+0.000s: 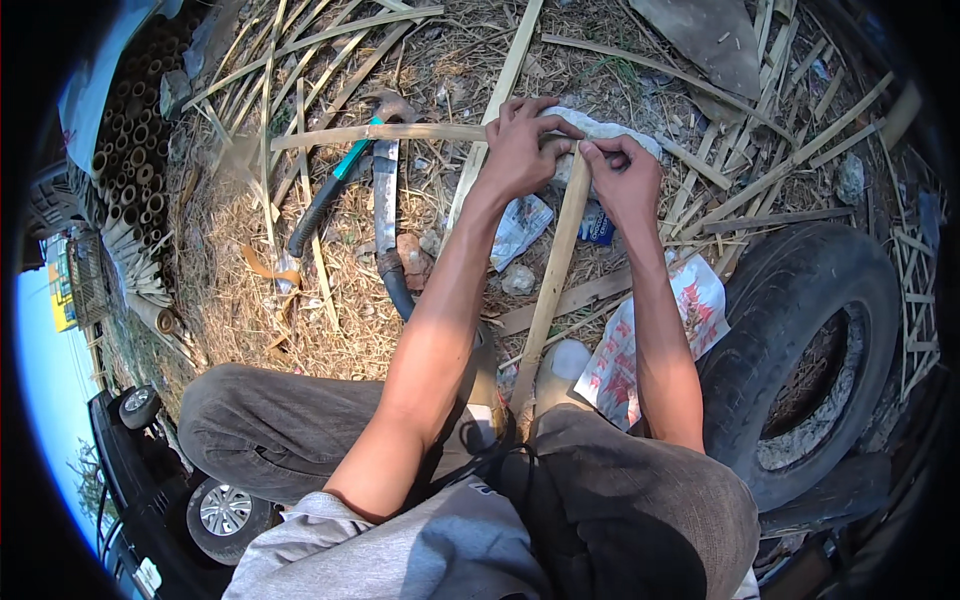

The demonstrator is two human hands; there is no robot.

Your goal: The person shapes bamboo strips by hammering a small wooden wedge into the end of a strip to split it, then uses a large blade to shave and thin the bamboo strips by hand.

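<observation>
Far L: many round hollow bamboo tubes (130,140), too many to count, & below them 1 dark car (130,480), 2 wheels showing. Next, 1 hammer (345,165), metal head, teal/black handle; just R of it 1 knife (386,200), flat metal blade, dark grip. 1 thin flat crosspiece (430,131) passes over both, R end at the L hand (525,150); can't tell if gripped. L hand palm down, wrist bent, fingers pinching top end of 1 straight smooth slat (563,230), which runs down toward the legs (620,470). R hand (627,180): fingers curled, thumb & index pinching same end, forearm angled up-left. Then 1 crinkly red/white sheet (700,300); far R, 1 round black rubber tyre (740,370), dusty inside
</observation>
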